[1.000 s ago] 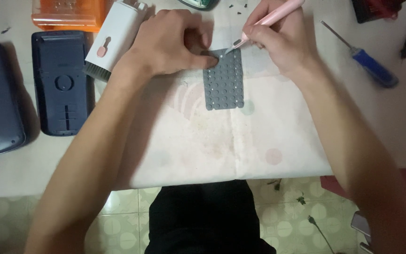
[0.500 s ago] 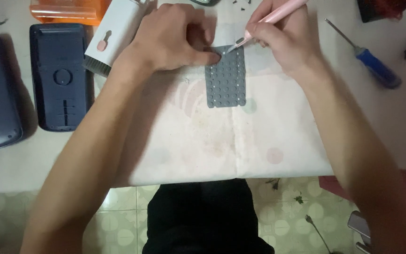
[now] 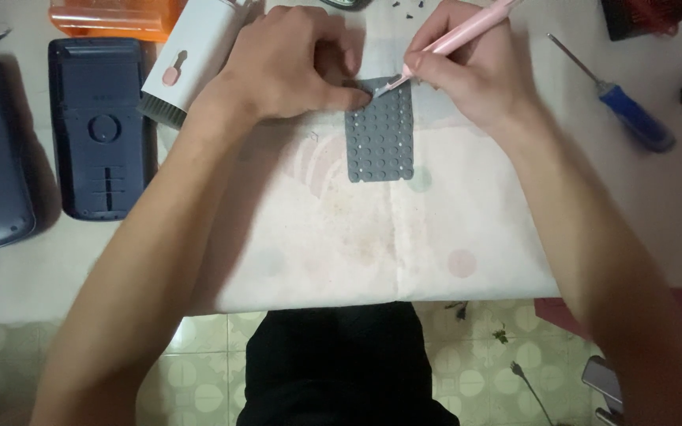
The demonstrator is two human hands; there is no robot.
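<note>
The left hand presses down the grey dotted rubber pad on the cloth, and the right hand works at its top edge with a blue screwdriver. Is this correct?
Not quite. The tool in the right hand is a slim pink pen-like tool, not the blue screwdriver, which lies untouched on the table to the right. The rest holds: the left hand presses the grey dotted pad on the cloth. The head view shows this.

Blue-handled screwdriver (image 3: 629,118), 2 dark blue casings (image 3: 100,126), orange box (image 3: 112,17), perhaps plastic
</note>
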